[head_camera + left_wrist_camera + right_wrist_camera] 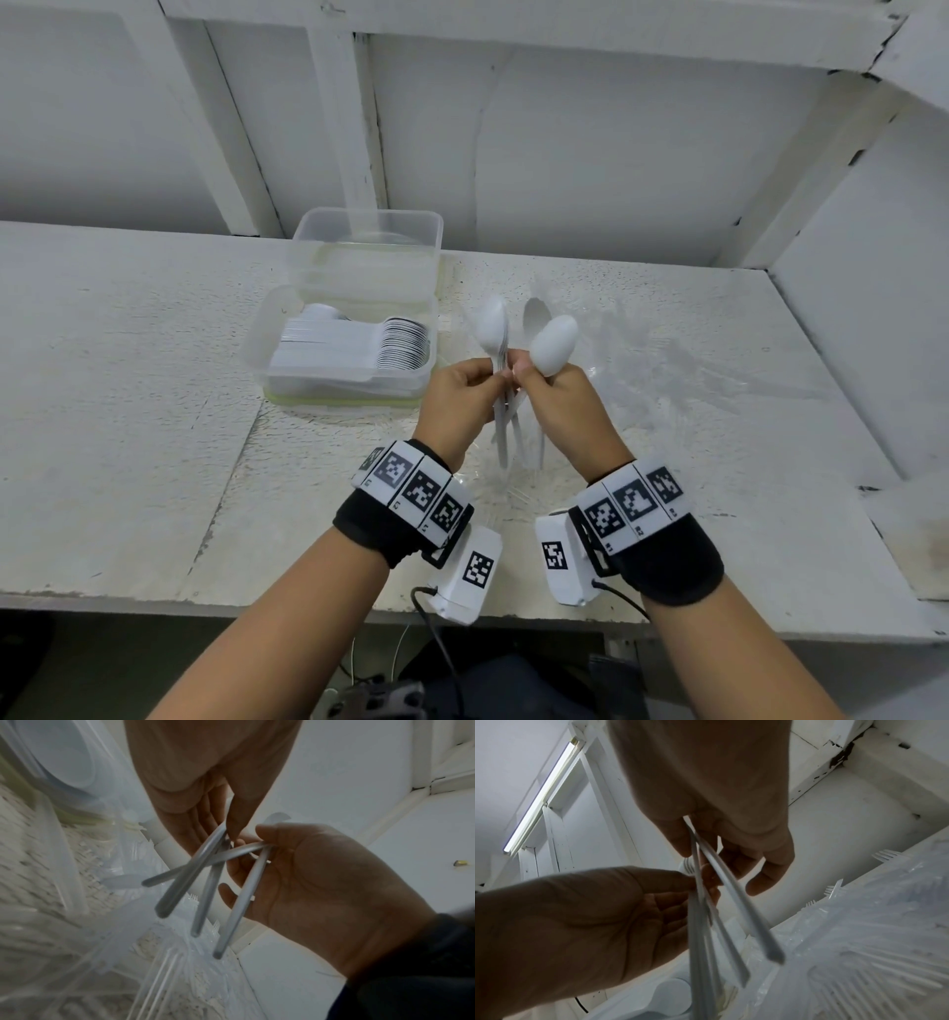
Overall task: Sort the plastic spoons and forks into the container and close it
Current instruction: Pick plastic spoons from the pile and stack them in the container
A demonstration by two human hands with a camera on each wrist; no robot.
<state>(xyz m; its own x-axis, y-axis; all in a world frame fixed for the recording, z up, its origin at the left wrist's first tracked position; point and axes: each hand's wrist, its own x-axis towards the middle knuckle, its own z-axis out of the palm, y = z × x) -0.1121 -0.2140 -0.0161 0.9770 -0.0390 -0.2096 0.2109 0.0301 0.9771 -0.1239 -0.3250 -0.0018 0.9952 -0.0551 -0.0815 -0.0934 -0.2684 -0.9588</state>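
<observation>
Both hands are raised over the table with a small bunch of white plastic spoons [494, 322] between them. My left hand [487, 374] pinches several handles [205, 874] just under the bowls. Touching it from the right, my right hand [526, 377] grips other handles, one spoon bowl [553, 345] sticking up above its knuckles. The handles cross and fan downward [706, 933]. The clear open container [257, 354], left of my hands, holds a neat row of stacked spoons [359, 344].
A second clear tub or lid [369, 241] stands behind the container by the wall. A clear plastic bag with loose white forks [859, 953] lies on the table under and right of my hands. White walls close in the back and right.
</observation>
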